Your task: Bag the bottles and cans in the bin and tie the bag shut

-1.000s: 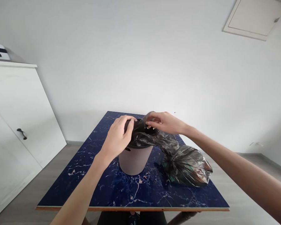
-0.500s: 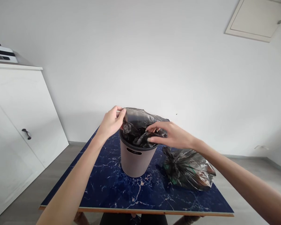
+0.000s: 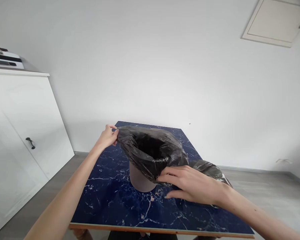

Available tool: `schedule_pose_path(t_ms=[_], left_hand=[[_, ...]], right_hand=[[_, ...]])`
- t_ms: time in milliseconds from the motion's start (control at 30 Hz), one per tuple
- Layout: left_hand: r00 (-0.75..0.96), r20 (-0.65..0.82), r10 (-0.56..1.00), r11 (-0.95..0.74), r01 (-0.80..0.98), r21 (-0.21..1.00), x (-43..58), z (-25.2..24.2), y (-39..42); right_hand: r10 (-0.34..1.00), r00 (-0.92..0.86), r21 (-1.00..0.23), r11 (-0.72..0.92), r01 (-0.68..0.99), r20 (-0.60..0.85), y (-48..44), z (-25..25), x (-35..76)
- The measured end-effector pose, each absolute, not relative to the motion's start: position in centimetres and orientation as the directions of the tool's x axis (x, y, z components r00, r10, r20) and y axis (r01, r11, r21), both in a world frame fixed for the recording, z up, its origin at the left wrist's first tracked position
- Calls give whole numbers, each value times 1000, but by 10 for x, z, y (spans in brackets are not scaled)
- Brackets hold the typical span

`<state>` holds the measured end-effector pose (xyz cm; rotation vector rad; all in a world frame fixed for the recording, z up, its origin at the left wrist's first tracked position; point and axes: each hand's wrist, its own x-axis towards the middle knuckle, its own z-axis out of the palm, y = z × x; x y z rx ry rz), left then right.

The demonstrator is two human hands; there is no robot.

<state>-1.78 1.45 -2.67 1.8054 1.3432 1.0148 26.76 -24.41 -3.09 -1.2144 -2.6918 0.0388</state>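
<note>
A black bin bag [image 3: 170, 141] is spread over the mouth of a grey-brown waste bin [image 3: 141, 178], its edge hanging outside the rim and hiding most of the bin's upper part. At the bag's left corner, my left hand [image 3: 109, 136] pinches the plastic between thumb and fingers. My right hand [image 3: 187, 182] lies against the bag's front right edge, its fingers stretched out and the thumb held apart below. Behind my right hand, a filled dark bag [image 3: 207, 168] rests on the table, partly covered from sight.
The blue marble-patterned table [image 3: 110, 206] carries the bin and stands by a white wall. On the left is a white cupboard [image 3: 22, 110] with a printer-like device [image 3: 6, 59] on top. A white panel [image 3: 276, 21] is high on the right wall.
The bag's edge went from bunched inside the bin to folded out over its rim. My left hand moved left with the corner; my right hand came down and nearer along the front.
</note>
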Motion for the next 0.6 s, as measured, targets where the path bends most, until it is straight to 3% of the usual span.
schedule_pose_path(t_ms=[67, 167, 267, 333, 433, 600], left_hand=[[185, 256, 949, -314, 483, 817, -20, -31, 16], [159, 471, 868, -487, 458, 743, -19, -29, 4], [265, 659, 703, -700, 416, 580, -14, -21, -14], [440, 609, 660, -751, 403, 522, -9, -17, -18], [540, 446, 714, -683, 396, 614, 4, -18, -3], [434, 381, 817, -549, 381, 743, 34, -34, 49]], right_hand=[[785, -607, -253, 616, 746, 123, -246, -22, 273], [846, -475, -492, 529, 691, 243, -246, -6, 279], [849, -342, -563, 524, 640, 402, -238, 0, 278], [822, -325, -504, 550, 666, 467, -228, -4, 276], [823, -278, -466, 521, 715, 495, -208, -17, 277], [924, -78, -735, 347, 582, 375, -169, -31, 290]])
